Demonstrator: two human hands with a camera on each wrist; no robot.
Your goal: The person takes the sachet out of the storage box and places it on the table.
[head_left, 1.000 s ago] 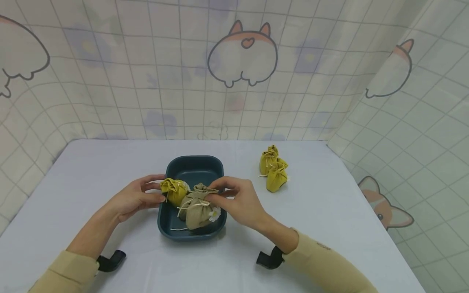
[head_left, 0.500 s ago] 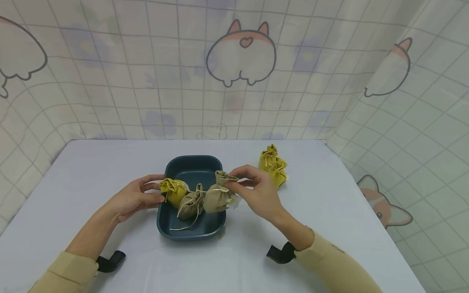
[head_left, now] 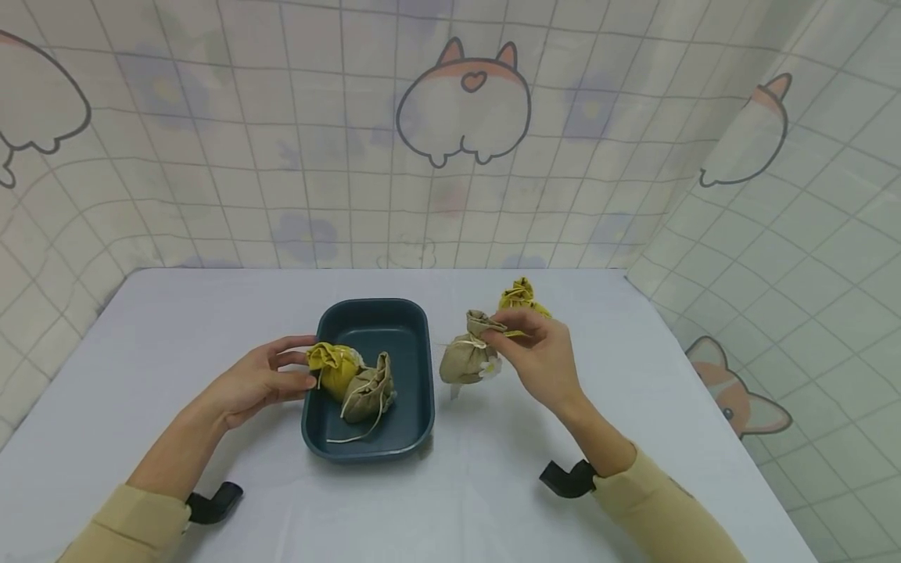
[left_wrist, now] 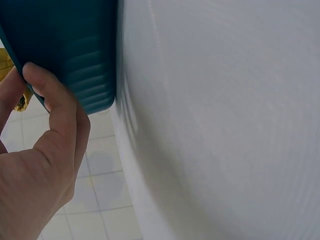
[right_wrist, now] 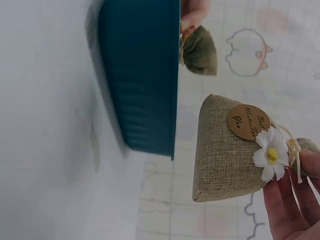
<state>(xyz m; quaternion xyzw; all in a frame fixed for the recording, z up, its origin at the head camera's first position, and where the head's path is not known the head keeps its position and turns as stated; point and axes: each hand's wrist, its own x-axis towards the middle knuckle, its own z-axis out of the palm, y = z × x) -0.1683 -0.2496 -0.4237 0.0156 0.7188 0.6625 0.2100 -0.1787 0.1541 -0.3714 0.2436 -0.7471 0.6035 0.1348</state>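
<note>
My right hand [head_left: 538,356] pinches the gathered neck of a beige linen drawstring sachet [head_left: 464,361], which hangs just right of a dark teal bin [head_left: 366,452]. Its white daisy and round brown tag [right_wrist: 248,122] show up close in the right wrist view. My left hand [head_left: 263,381] grips the bin's left rim; in the left wrist view a digit lies against the outer wall [left_wrist: 80,60]. Inside the bin, a mustard-yellow sachet [head_left: 336,371] leans at the left wall beside another beige sachet [head_left: 367,395], whose cord trails over the floor.
Behind my right hand, yellow sachets [head_left: 518,292] stand on the white table [head_left: 450,508], partly hidden by it. A patterned, grid-lined curtain [head_left: 317,156] hangs along the back and sides. Black wrist mounts [head_left: 214,503] sit low at both sleeves.
My right hand has lifted the beige sachet from the bin and carried it right, past the rim, uncovering the other beige one. The left hand keeps its place.
</note>
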